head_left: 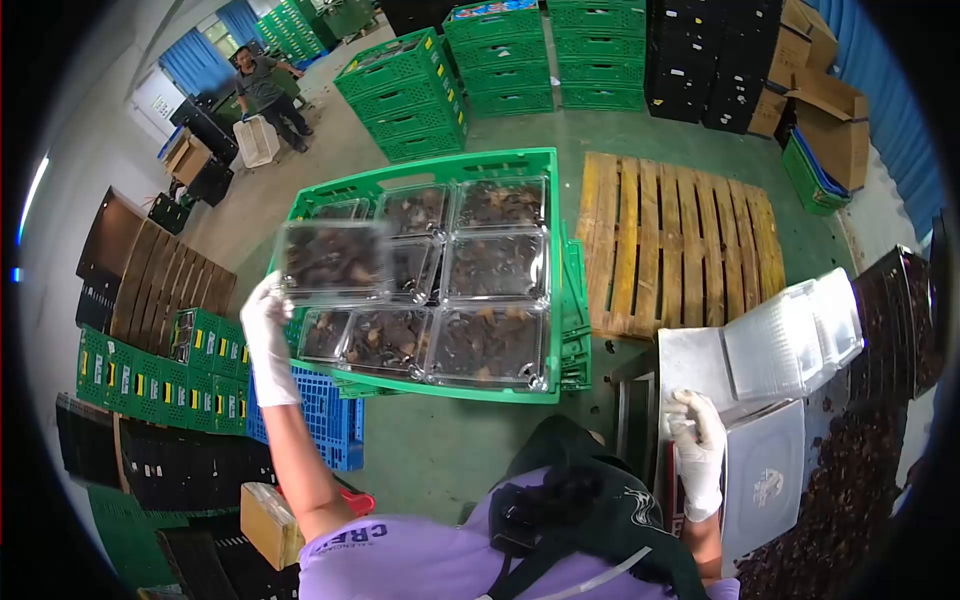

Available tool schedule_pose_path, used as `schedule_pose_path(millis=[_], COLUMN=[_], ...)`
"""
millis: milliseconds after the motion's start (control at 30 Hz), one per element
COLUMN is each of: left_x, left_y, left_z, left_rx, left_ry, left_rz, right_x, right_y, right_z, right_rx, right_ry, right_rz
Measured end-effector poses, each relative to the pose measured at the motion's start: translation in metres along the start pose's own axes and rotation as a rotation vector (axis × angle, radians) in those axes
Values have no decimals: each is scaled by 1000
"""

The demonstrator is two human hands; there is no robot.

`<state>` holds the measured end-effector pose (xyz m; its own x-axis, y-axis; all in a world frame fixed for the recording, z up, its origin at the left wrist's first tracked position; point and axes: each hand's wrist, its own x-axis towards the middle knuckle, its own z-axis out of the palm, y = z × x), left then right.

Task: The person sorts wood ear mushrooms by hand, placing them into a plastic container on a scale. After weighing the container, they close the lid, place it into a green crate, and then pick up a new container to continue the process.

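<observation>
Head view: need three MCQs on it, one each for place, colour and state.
1. Where is the wooden pallet? A. right of the green crate B. left of it C. inside it
2. What colour are the gloves on the left hand and right hand? A. blue B. white C. black
3. What is the left hand's state? A. empty B. flat on the floor C. holding a clear box

A: the pallet lies past the crate's right rim.
B: both gloves are white.
C: the hand grips the box's left edge above the crate.

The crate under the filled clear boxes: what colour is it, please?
The crate is green; head view.
</observation>
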<state>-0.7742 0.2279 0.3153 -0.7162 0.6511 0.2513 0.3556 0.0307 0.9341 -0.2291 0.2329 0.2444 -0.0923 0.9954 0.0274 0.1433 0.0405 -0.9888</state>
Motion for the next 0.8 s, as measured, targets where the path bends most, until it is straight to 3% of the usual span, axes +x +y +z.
schedule_pose_path(millis=[33, 100, 167, 233, 300, 367, 400, 433, 500, 567, 633, 700, 800], left_x=[24, 71, 102, 112, 126, 134, 133, 137, 149, 117, 104, 21, -115], left_y=[-21, -75, -115, -133, -166, -177, -176, -167, -132, -37, 17, 98, 158], left_z=[-31, -92, -123, -124, -114, -93, -73, -53, 2, 99, 184, 282, 399], left_rx=[-3, 9, 112, -18, -78, 432, 572, 575, 1844, 1895, 1414, 649, 151], left_ry=[56, 39, 35, -15, -125, -169, -159, -183, -238, 133, 32, -468, -1107], left_rz=[-58, -104, -198, -298, -374, -551, -702, -691, -80, 356, 844, 1063, 1449], right_x=[-2, -14, -25, -36, -43, -48, -48, -49, -54, -60, -70, -83, -98], right_y=[11, 48, 62, 68, 78, 82, 69, 64, 62, 59, 60, 65, 68], right_z=[-6, -19, -28, -30, -32, -35, -30, -30, -34, -35, -41, -45, -45], right_rx=[2, -231, -133, 20, 72, -247, -320, -441, -562, -499, -488, -608, -590], right_ry=[21, 101, 131, 204, 251, 248, 254, 235, 207, 257, 303, 367, 487], right_rz=[113, 62, 149, 298, 265, 214, 190, 125, -11, 81, 119, 59, 79])
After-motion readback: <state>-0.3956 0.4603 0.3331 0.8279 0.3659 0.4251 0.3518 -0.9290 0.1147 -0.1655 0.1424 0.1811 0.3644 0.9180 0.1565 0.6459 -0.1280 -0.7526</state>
